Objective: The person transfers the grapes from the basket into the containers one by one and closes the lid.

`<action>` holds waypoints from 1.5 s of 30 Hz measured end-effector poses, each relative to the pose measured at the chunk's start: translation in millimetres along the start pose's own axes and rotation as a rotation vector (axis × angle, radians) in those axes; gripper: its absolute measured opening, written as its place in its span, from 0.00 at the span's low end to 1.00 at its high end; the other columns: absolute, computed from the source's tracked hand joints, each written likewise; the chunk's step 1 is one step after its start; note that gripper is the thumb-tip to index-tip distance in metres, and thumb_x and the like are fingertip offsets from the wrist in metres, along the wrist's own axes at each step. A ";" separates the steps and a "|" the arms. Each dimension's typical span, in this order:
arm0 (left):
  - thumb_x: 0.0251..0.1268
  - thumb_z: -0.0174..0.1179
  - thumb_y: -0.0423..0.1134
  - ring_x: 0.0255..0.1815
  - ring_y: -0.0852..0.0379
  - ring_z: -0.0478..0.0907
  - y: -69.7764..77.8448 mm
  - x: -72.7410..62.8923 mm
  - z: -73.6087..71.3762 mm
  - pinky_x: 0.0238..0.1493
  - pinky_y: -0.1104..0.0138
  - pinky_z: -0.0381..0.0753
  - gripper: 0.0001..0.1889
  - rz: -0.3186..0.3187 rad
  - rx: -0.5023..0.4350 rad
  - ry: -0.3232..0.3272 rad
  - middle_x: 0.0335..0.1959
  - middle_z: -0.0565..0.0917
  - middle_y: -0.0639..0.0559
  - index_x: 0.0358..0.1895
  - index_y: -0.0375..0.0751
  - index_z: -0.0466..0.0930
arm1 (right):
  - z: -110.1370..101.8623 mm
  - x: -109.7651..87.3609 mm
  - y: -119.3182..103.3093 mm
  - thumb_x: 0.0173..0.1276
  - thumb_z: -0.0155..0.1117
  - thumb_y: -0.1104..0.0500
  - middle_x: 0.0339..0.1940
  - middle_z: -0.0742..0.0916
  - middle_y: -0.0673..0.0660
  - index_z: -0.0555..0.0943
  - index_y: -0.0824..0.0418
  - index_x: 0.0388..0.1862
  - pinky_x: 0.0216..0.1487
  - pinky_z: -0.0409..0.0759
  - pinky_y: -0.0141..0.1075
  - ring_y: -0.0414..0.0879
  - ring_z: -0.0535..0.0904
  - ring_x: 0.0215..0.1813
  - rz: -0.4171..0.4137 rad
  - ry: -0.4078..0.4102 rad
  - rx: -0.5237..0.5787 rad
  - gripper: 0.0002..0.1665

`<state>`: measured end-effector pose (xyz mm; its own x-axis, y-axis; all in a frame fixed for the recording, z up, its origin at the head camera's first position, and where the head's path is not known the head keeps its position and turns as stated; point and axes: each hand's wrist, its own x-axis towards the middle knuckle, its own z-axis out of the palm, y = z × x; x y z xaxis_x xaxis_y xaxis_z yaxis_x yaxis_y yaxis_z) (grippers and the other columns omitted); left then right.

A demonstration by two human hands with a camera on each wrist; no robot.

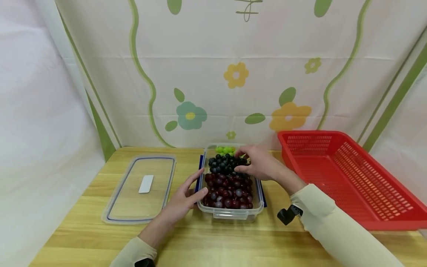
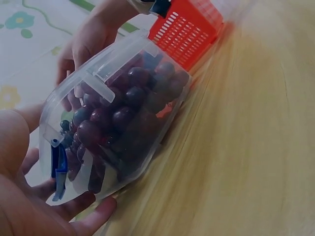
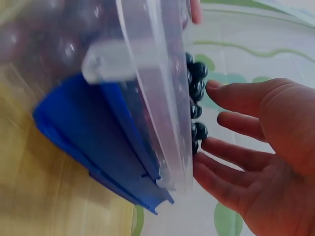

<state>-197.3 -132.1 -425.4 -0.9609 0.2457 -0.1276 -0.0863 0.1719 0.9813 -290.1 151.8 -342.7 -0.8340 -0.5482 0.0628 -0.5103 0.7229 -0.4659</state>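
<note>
A clear plastic food container (image 1: 230, 213) holds dark red grapes (image 1: 228, 193), black grapes (image 1: 221, 163) behind them, and green grapes (image 1: 225, 150) at the far end. Against the container's left side rests my left hand (image 1: 181, 200), its fingers spread and the thumb at the rim. The left wrist view has its fingertips (image 2: 101, 214) low by the container wall. Over the black grapes is my right hand (image 1: 258, 163), thumb and fingers apart. In the right wrist view, the fingers (image 3: 241, 152) lie beside the black grapes (image 3: 197, 81), pinching none visibly.
A clear lid (image 1: 130, 200) with a blue seal and a white label lies on the wooden table (image 1: 80, 222) to the left. A red plastic basket (image 1: 333, 178) stands at the right. Blue side clips (image 3: 98, 142) hang unlatched. A flowered cloth (image 1: 213, 74) rises behind.
</note>
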 end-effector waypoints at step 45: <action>0.88 0.48 0.52 0.87 0.63 0.50 -35.3 -65.6 -214.5 0.84 0.66 0.54 0.42 -0.235 0.004 0.300 0.90 0.43 0.43 0.87 0.35 0.35 | 179.6 55.9 -193.3 0.65 0.71 0.55 0.80 0.69 0.66 0.55 0.58 0.87 0.78 0.69 0.61 0.63 0.69 0.78 0.513 0.218 0.906 0.56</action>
<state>-187.6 -359.0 -420.8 -0.9494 -0.0906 -0.3007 -0.3130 0.1939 0.9298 -200.3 -94.0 -407.7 -0.9703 -0.1148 -0.2129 0.1852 0.2137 -0.9592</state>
